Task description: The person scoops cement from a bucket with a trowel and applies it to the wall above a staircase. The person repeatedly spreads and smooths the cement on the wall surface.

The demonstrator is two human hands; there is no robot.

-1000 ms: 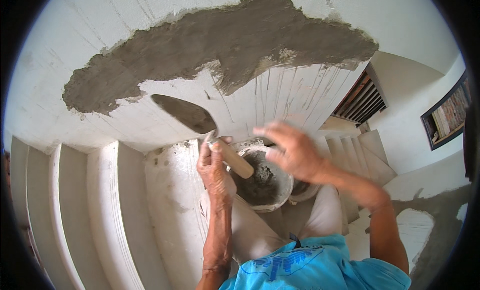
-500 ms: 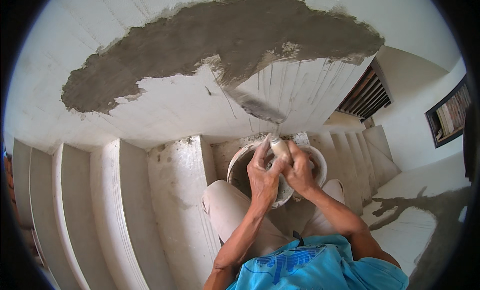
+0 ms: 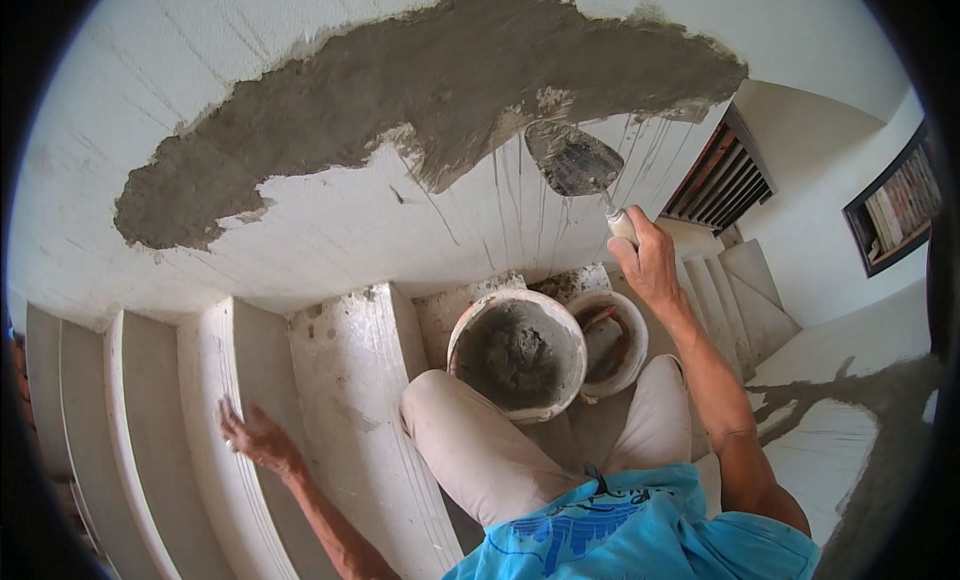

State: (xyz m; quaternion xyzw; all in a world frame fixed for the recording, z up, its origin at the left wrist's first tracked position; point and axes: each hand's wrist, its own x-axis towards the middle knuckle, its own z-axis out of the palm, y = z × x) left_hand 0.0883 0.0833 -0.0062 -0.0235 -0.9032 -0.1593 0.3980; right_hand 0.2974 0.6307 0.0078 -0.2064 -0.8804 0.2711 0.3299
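Note:
My right hand (image 3: 652,265) is closed round the pale handle of a trowel (image 3: 575,162). Its broad blade, smeared with grey mortar, is raised in front of the wall near the lower edge of the wet patch (image 3: 400,90). Out to the left, my left hand (image 3: 258,440) hovers by a stair edge, fingers spread, with nothing in it. Between my knees stands a bucket of grey mortar (image 3: 517,352). Just to its right is a second bucket (image 3: 630,375), with an orange-brown object inside that I cannot make out.
Stair steps (image 3: 215,380) rise on the left, and more steps (image 3: 712,310) lie at the right. The white wall (image 3: 330,220) fills the far side. A slatted opening (image 3: 722,175) and a dark-framed wall niche (image 3: 897,208) are at the right. Another mortar patch (image 3: 900,430) marks the lower right wall.
Both hands were together on the trowel above the buckets. My left hand has let go and swung far left; my right has carried the trowel up and right.

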